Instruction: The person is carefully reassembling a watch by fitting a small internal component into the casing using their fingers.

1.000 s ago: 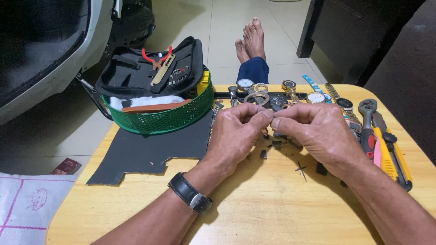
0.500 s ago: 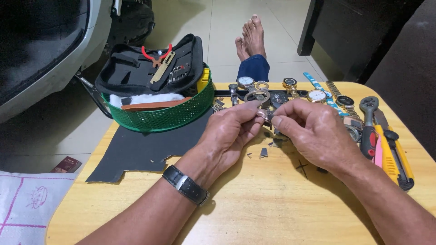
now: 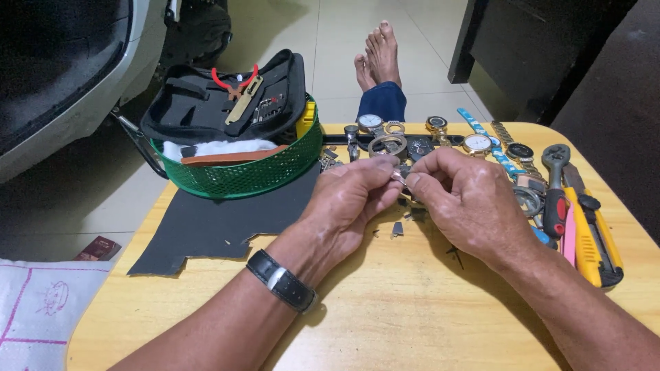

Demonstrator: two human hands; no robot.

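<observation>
Left hand (image 3: 354,196) and right hand (image 3: 467,199) meet fingertip to fingertip, both pinching a small silvery metal watch part (image 3: 400,177) between them. Loose wristwatches (image 3: 474,143) lie just beyond; round green mesh basket (image 3: 240,175) sits further left.

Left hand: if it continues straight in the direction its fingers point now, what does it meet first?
Most likely the right hand: the left hand points right, fingertips almost meeting around a small metal part.

Small silvery metal watch part (image 3: 401,177), pinched between both hands' fingertips just above the wooden table's far middle.
</observation>
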